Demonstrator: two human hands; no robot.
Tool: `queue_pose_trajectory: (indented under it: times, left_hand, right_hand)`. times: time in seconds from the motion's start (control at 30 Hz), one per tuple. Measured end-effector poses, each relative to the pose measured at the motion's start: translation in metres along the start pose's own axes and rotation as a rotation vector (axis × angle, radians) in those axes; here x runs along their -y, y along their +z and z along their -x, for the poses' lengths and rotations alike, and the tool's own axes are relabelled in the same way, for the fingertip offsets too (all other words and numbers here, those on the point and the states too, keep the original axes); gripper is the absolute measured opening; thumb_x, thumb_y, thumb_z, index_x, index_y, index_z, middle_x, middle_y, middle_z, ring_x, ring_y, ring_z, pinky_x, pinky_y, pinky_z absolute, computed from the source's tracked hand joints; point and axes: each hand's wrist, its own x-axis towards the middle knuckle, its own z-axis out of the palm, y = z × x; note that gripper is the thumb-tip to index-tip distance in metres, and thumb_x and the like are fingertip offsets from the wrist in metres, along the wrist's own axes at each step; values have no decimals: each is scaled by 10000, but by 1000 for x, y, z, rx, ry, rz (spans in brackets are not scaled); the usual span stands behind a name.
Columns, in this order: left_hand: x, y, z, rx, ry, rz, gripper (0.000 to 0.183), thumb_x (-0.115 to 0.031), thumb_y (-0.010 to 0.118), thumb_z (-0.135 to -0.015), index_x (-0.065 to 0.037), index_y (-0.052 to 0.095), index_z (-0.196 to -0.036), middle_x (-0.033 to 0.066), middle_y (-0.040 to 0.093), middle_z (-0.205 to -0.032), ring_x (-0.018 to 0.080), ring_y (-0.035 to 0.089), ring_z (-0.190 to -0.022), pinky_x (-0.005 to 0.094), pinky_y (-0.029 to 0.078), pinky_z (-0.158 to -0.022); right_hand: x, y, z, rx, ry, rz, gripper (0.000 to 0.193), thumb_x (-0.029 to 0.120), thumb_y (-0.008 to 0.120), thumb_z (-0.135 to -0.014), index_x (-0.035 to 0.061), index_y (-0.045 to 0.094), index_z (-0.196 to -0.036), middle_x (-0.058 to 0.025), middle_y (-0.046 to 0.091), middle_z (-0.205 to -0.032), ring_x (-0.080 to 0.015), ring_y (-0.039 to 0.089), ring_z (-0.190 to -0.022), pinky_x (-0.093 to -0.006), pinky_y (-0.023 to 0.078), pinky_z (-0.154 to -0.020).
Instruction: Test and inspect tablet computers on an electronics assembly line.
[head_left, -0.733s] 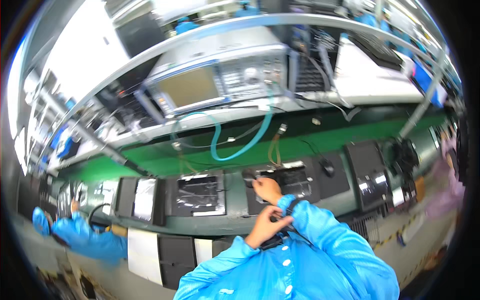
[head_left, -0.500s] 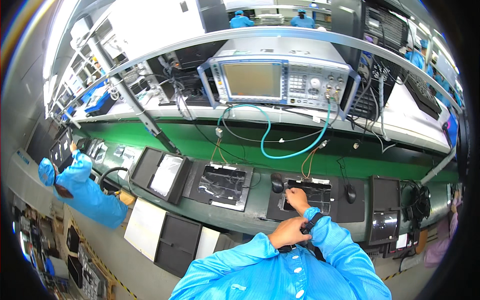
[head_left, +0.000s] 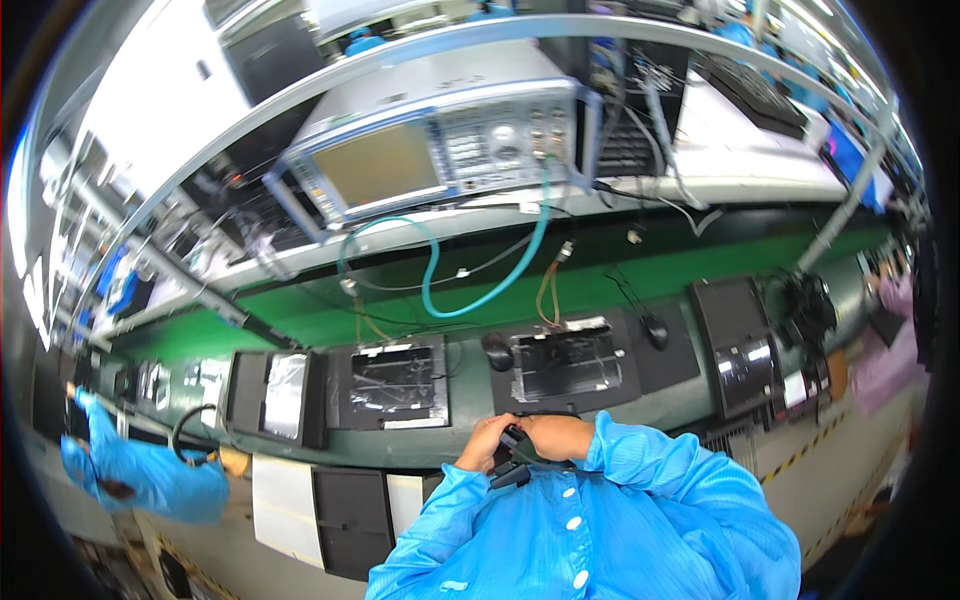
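Observation:
Close to my chest, at the bench's front edge, my two hands meet. A small black strap-like item (head_left: 512, 437) lies between them; its exact kind is hard to make out. My left hand (head_left: 484, 444) has its fingers closed on it. The fingers of my right hand (head_left: 556, 437) are curled against the same item, partly hidden. Another black piece (head_left: 510, 476) shows below, by my left wrist. Just beyond my hands, a dark flat panel (head_left: 568, 364) with taped edges lies on a black mat (head_left: 664, 358), a black mouse (head_left: 497, 351) at its left.
To the left lie a second taped panel (head_left: 398, 384) and a black tray (head_left: 250, 392). Another tray (head_left: 735, 340) stands right, near bundled cables (head_left: 803, 305). A measuring instrument (head_left: 440, 150) with a turquoise cable (head_left: 432, 265) sits on the shelf. A co-worker in blue (head_left: 150, 475) is at far left.
My right hand has drawn back from the panel to meet my left at my chest. The black band seen on my right wrist no longer shows there. The view has shifted right and tilted.

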Motion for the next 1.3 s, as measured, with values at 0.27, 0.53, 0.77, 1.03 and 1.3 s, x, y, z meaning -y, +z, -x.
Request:
queue_pose_trajectory:
  times: [0.27, 0.53, 0.77, 1.03, 1.3]
  left_hand:
    - [-25, 27, 16, 32, 278, -395, 254, -209, 722, -1048, 7, 831, -972, 58, 817, -928, 132, 717, -837, 298, 557, -788]
    - [-12, 36, 29, -67, 530, -773, 528, -194, 948, -901, 13, 729, -1334, 23, 753, -948, 85, 656, -822, 277, 543, -709]
    - [60, -43, 38, 347, -137, -682, 391, -292, 844, -1023, -4, 793, -1281, 14, 768, -875, 79, 701, -833, 283, 560, -726]
    - [102, 19, -34, 997, 421, -836, 245, -204, 754, -961, -36, 848, -1112, 187, 827, -1054, 333, 759, -894, 425, 584, -868]
    - [84, 3, -63, 1107, -360, -1156, 448, -383, 709, -1055, -37, 786, -1329, 67, 795, -1269, 190, 690, -1152, 389, 532, -1077]
  right_hand:
    - [-4, -30, 72, -454, 198, -622, 1027, 468, 869, -965, 64, 320, -1732, -281, 387, -1698, -358, 608, -1426, -448, 624, -997]
    - [-66, -13, 111, -44, 222, -1463, 505, 128, 775, -984, 72, 630, -1465, -12, 732, -965, -56, 649, -742, -246, 537, -657]
    - [-123, 18, 190, -440, 578, -843, 339, -19, 625, -916, -13, 741, -1234, -105, 705, -1014, -275, 742, -923, -402, 621, -826]
    - [-104, 39, 99, -259, -69, -507, 204, 84, 706, -784, 22, 782, -964, -186, 777, -985, -432, 738, -939, -480, 593, -847]
    - [-101, 102, 40, 439, 76, -622, 316, 293, 710, -966, -6, 797, -1022, -86, 737, -822, -202, 637, -692, -427, 507, -644]
